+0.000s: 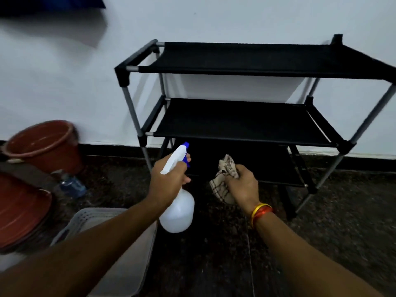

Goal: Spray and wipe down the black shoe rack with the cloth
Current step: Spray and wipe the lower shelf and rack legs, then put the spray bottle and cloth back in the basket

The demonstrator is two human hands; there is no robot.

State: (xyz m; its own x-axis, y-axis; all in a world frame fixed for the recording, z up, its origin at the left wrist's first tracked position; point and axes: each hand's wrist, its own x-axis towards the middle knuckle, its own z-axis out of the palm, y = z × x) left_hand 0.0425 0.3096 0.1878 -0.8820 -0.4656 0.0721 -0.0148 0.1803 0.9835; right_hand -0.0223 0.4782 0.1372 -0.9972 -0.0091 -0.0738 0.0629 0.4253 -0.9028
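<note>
Black shoe rack (246, 121) stands on dark speckled floor (342, 221) vs white wall (64, 82), L hand (169, 179) gripping spray bottle (177, 211), R hand (244, 185) clutching cloth (222, 185) nr bottom shelf's front edge.

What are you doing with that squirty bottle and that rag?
A person is getting ready to clean the black three-shelf shoe rack that stands against the white wall. The left hand grips a white plastic spray bottle with a blue nozzle, aimed toward the rack's lower shelves. The right hand holds a bunched beige checked cloth just in front of the bottom shelf. The cloth is not touching the rack yet, and the shelves have no shoes on them.
</note>
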